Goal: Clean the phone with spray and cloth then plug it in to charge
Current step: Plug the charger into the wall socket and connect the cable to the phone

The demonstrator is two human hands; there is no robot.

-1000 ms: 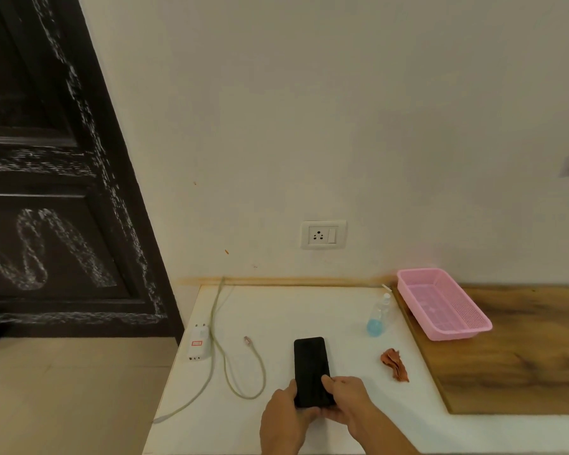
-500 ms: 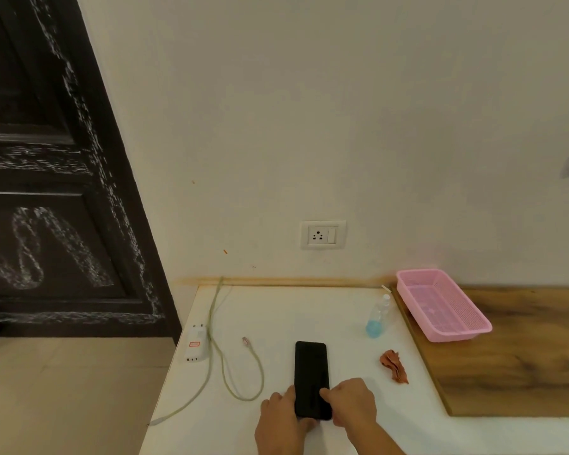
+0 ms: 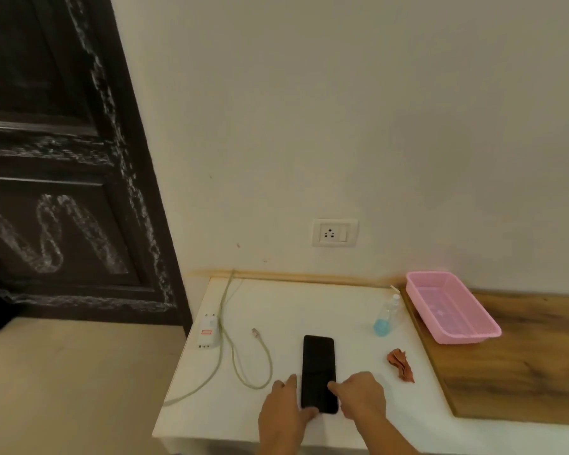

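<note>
A black phone (image 3: 318, 366) lies flat, screen up, on the white table (image 3: 309, 303). My left hand (image 3: 284, 415) grips its near left corner, and my right hand (image 3: 362, 399) pinches its near right edge. To the right stands a clear spray bottle (image 3: 386, 318) with blue liquid. A crumpled reddish cloth (image 3: 400, 364) lies in front of the bottle. Left of the phone a pale charging cable (image 3: 266, 356) loops, its free plug tip (image 3: 254, 332) pointing away from me. The white charger adapter (image 3: 208, 330) sits at the table's left edge.
A white wall socket (image 3: 334, 232) is above the table's back edge. A pink plastic basket (image 3: 467, 338) rests on the wooden surface (image 3: 523, 372) to the right. A dark door (image 3: 46, 192) stands at the left, with floor below it.
Both hands lowered the phone towards me until it lay flat on the table. They stay at its near end, now spread to either side.
</note>
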